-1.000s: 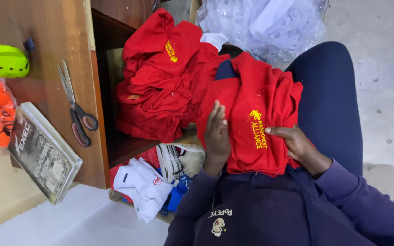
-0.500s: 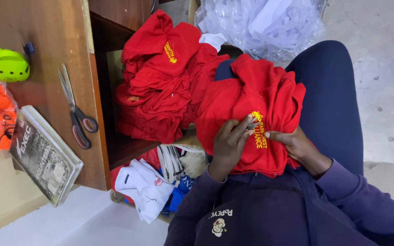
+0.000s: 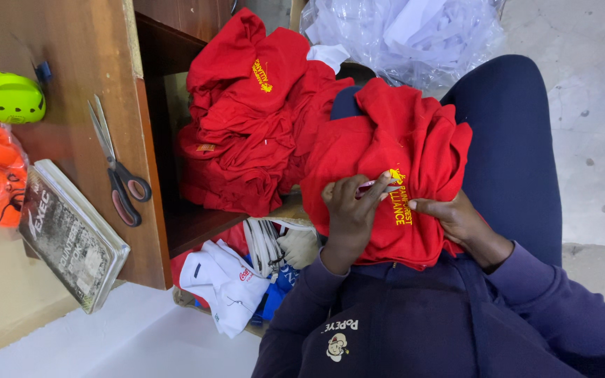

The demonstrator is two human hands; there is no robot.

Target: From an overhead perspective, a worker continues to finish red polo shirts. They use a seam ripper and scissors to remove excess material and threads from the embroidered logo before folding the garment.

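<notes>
You sit by a wooden table [image 3: 71,70] on a grey floor [image 3: 589,105]. A red shirt [image 3: 386,147] lies on your lap, right of the table. Your left hand [image 3: 348,210] pinches a small pink tool at its yellow print; your right hand [image 3: 460,220] grips the cloth. Scissors [image 3: 117,175] lie on the table.

Even, soft daylight fills the scene, brightest on the pale concrete floor [image 3: 589,126] at the right. The clear plastic bags [image 3: 400,35] at the top show mild glare. The recess under the wooden bench [image 3: 85,63] lies in deep shadow. Focus is sharp throughout, without motion blur. Straight edges bow slightly toward the frame's borders.
</notes>
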